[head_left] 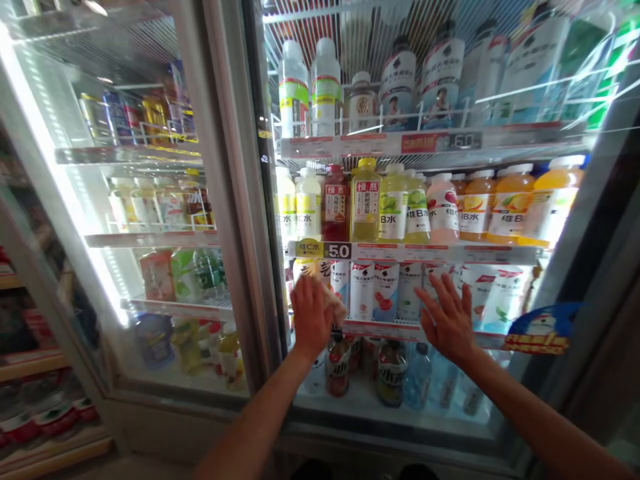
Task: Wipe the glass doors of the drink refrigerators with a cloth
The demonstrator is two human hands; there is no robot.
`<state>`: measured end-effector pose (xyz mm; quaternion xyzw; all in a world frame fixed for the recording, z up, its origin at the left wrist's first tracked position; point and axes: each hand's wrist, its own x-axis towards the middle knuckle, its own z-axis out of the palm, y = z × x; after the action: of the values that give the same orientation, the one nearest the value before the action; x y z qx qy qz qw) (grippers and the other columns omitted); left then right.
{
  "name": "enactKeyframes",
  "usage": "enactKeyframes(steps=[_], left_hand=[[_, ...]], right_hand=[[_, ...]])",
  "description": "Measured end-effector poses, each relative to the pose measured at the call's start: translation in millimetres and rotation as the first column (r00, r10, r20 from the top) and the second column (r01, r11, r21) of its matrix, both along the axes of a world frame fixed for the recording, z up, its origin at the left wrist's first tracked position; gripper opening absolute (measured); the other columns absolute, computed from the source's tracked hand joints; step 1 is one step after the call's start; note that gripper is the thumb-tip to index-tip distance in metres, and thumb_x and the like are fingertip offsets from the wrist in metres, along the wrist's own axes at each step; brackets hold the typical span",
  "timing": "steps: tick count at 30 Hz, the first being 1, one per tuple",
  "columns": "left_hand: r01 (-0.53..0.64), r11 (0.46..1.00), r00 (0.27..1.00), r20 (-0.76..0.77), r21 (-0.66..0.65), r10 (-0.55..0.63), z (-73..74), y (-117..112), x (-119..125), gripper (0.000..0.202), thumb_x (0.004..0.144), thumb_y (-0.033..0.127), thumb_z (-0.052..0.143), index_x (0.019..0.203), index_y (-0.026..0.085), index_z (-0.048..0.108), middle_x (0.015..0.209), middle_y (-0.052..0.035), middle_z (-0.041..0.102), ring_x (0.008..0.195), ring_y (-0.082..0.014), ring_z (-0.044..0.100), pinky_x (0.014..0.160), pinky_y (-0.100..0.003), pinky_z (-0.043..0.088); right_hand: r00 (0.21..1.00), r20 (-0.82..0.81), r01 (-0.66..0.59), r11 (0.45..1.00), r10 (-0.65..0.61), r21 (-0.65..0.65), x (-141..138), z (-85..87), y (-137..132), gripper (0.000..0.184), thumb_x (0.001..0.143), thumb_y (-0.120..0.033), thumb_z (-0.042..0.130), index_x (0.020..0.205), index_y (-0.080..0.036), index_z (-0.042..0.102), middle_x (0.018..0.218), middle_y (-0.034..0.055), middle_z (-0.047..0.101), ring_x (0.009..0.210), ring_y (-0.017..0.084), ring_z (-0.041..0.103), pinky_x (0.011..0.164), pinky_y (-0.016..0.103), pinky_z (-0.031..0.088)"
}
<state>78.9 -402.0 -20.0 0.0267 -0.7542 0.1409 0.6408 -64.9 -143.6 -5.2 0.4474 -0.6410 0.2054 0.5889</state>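
Far left, the left door point(150, 200) is being seen shut, with cans and bottles being lit behind its glass on several shelves. A grey post point(235, 200) is being seen between it and the right door point(400, 427). Just right of the post, the left hand point(311, 317) is being clenched around a cloth point(336, 308), a tan wad bunched in the fingers. The cloth is apparently being pressed on the right door's glass, level with the white bottles point(373, 290) under the price rail point(415, 252). Further right, the right hand point(447, 323) is being held flat with fingers spread, grasping nothing, seemingly laid on the same glass; actual contact cannot be told for sure. A blue sticker point(543, 328) is being seen near the door's right edge. Judged step: the glass is being wiped, lower-middle zone, with the door being steadied by the flat hand. Progress cannot be read from the glass, since glare is hiding any smears. A next stroke is judged to call for the cloth being kept flat on the pane, the clench being kept firm, and the free hand being kept clear of the cloth's path.
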Motion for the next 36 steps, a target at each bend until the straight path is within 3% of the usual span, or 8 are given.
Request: enactKeyframes(steps=[4, 9, 11, 16, 21, 26, 32, 36], left_hand=[[0.248, 0.885, 0.918, 0.388, -0.394, -0.085, -18.5, 5, 7, 0.044, 0.09, 0.016, 0.033, 0.133, 0.019, 0.042, 0.139, -0.0052, 0.046, 0.139, -0.0162, 0.023, 0.113, -0.035, 0.022], [0.119, 0.99, 0.993, 0.029, -0.082, -0.117, 43.9, -13, -1, 0.056, 0.088, 0.016, 0.041, 0.142, 0.018, 0.028, 0.149, -0.0145, 0.027, 0.141, -0.0269, 0.016, 0.111, -0.05, 0.023], [0.099, 0.995, 0.993, -0.069, -0.008, -0.099, 46.9, -10, -4, 0.058, 0.088, 0.014, 0.04, 0.144, 0.018, 0.024, 0.153, -0.0145, 0.016, 0.142, -0.029, 0.012, 0.111, -0.053, 0.021], [0.17, 0.925, 0.971, 0.217, -0.338, -0.099, 40.8, -10, -3, 0.058, 0.088, 0.017, 0.04, 0.144, 0.022, 0.023, 0.15, -0.008, 0.027, 0.14, -0.0245, 0.021, 0.108, -0.045, 0.032], [0.059, 0.998, 0.976, -0.212, 0.036, -0.05, 84.9, -15, -9, 0.057, 0.09, 0.015, 0.036, 0.144, 0.022, 0.021, 0.156, -0.0075, 0.002, 0.142, -0.0273, 0.01, 0.112, -0.051, 0.024], [0.225, 0.82, 0.968, 0.217, -0.527, -0.126, 98.4, -4, -14, 0.054, 0.089, 0.018, 0.041, 0.141, 0.023, 0.029, 0.151, -0.0039, 0.027, 0.139, -0.02, 0.023, 0.111, -0.038, 0.031], [0.095, 0.994, 0.969, -0.224, -0.058, -0.106, 143.4, -19, -11, 0.049, 0.089, 0.019, 0.04, 0.138, 0.022, 0.036, 0.15, -0.0106, 0.025, 0.138, -0.0267, 0.022, 0.109, -0.049, 0.03], [0.15, 0.935, 0.987, 0.107, -0.321, -0.121, 142.4, -17, -14, 0.051, 0.088, 0.023, 0.044, 0.139, 0.025, 0.034, 0.145, -0.0073, 0.037, 0.138, -0.0248, 0.025, 0.11, -0.046, 0.028]], right_hand=[[1.0, 0.0, 0.023, 0.999, -0.023, 0.027, -1, -0.7, 2, 0.063, 0.085, -0.019, 0.049, 0.143, -0.032, 0.027, 0.153, 0.0034, 0.021, 0.14, 0.025, 0.023, 0.115, 0.051, 0.012], [1.0, 0.002, 0.011, 0.998, -0.011, 0.066, 1, 2.7, 9, 0.06, 0.084, -0.017, 0.048, 0.141, -0.029, 0.032, 0.152, 0.0044, 0.024, 0.139, 0.025, 0.024, 0.114, 0.05, 0.015], [1.0, 0.0, 0.003, 0.998, -0.003, 0.065, 3, 4.3, 9, 0.056, 0.085, -0.017, 0.048, 0.139, -0.028, 0.036, 0.152, 0.0046, 0.024, 0.139, 0.025, 0.024, 0.114, 0.051, 0.016], [0.999, -0.036, -0.037, 0.998, 0.039, 0.055, 6, 30.8, 5, 0.058, 0.085, -0.015, 0.047, 0.139, -0.029, 0.035, 0.153, 0.0018, 0.023, 0.139, 0.023, 0.025, 0.115, 0.05, 0.013], [0.998, -0.057, -0.021, 0.995, 0.016, -0.098, 5, 69.8, -4, 0.068, 0.084, -0.015, 0.049, 0.144, -0.031, 0.023, 0.152, 0.0006, 0.024, 0.139, 0.024, 0.026, 0.114, 0.051, 0.016], [0.997, -0.066, -0.04, 0.999, 0.042, 0.024, 5, 78.0, -15, 0.07, 0.083, -0.013, 0.047, 0.145, -0.031, 0.019, 0.153, 0.0, 0.021, 0.139, 0.023, 0.026, 0.115, 0.05, 0.017], [0.995, -0.075, -0.06, 0.998, 0.061, 0.02, 3, 77.9, -17, 0.061, 0.083, -0.012, 0.047, 0.139, -0.03, 0.033, 0.153, -0.0009, 0.022, 0.138, 0.022, 0.029, 0.114, 0.049, 0.018], [0.996, -0.071, -0.062, 0.998, 0.061, 0.0, 5, 82.0, -20, 0.055, 0.082, -0.014, 0.049, 0.134, -0.029, 0.04, 0.154, -0.0034, 0.02, 0.139, 0.023, 0.026, 0.115, 0.05, 0.017]])
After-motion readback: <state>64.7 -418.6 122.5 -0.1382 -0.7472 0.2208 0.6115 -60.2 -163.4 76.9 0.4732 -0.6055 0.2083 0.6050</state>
